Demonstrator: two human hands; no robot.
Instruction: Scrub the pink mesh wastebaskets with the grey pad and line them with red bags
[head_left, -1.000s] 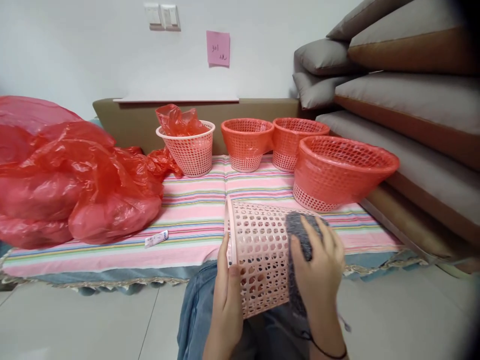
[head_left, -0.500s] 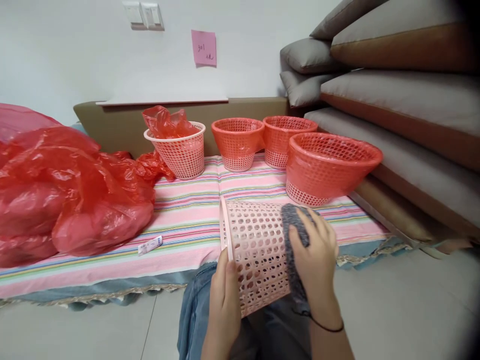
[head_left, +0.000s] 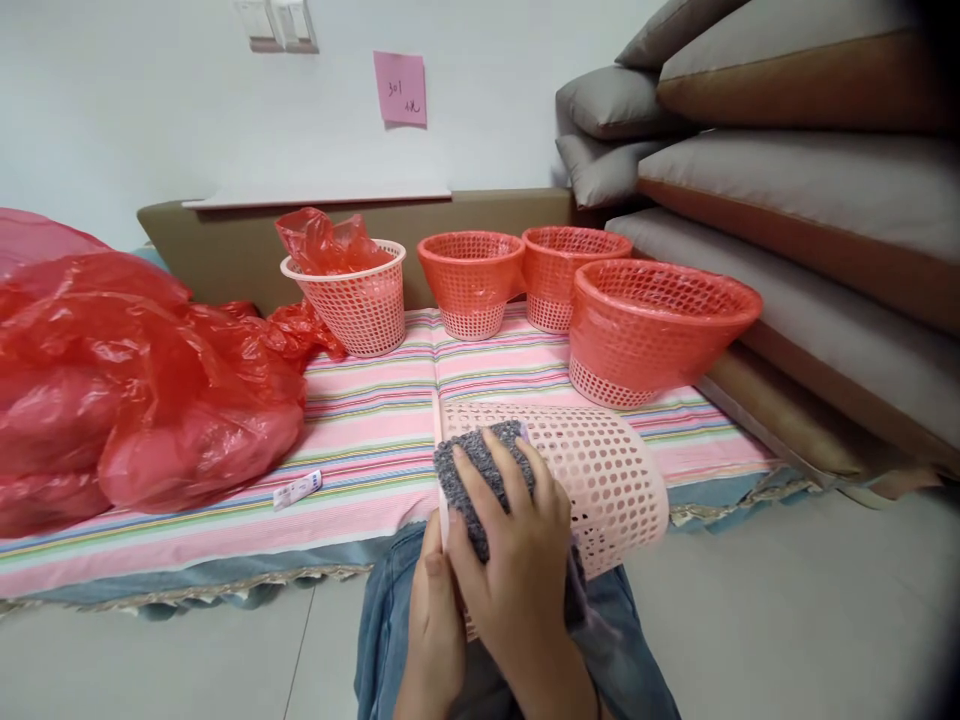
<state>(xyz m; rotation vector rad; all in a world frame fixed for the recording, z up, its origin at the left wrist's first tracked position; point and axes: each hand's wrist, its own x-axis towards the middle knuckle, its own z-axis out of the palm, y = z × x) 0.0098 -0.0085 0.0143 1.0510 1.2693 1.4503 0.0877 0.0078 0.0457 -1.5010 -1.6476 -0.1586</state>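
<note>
A pale pink perforated plastic basket [head_left: 611,470] lies on its side over my lap, its open rim to the left and its base to the right. My left hand [head_left: 436,610] grips the rim at the lower left, the thumb on the outside. A grey fuzzy cloth [head_left: 472,470] is pressed against the basket's side near the rim by my right hand [head_left: 517,540]. That hand's fingers lie spread over the cloth, and part of the cloth hangs below the palm.
Three baskets lined with red plastic bags, one of them nearest [head_left: 664,330], stand at the back. A pink basket [head_left: 360,305] holds a crumpled red bag. Red bags [head_left: 150,390] heap up at left, near a small white tube [head_left: 297,490]. Cushions [head_left: 795,200] are stacked at right.
My right hand has slid the grey cloth left along the basket, from near its base to near its rim. My left hand keeps hold of the rim.
</note>
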